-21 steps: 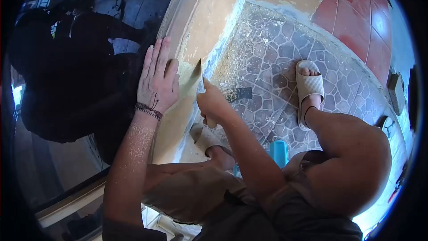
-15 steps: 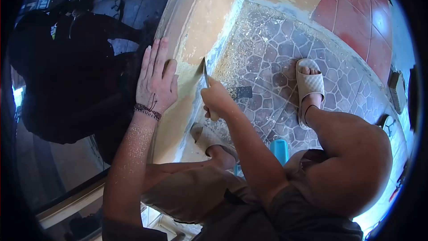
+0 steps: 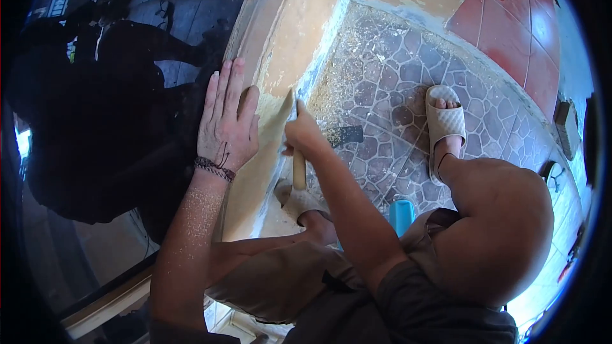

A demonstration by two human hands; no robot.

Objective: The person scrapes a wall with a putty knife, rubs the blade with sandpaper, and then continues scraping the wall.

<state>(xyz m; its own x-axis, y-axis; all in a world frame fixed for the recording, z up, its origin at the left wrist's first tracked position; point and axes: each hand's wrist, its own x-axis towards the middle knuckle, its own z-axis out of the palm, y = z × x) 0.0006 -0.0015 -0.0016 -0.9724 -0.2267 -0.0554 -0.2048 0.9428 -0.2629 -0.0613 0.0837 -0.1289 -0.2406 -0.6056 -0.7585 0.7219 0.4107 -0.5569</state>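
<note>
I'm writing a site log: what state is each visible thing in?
Left hand: open
Right hand: closed
Pale-handled, thin-bladed scraper: gripped in right hand
Yellowish painted wall: paint patchy
Grey stone-patterned floor: strewn with pale flakes
Flat dark rectangular piece: lying on floor
Beige textured slide sandals: worn

Glass pane [image 3: 95,134] left, floor [image 3: 405,114] right, wall [image 3: 309,28] between, scraper [image 3: 298,171] at wall, flakes [image 3: 338,83] on floor
</note>
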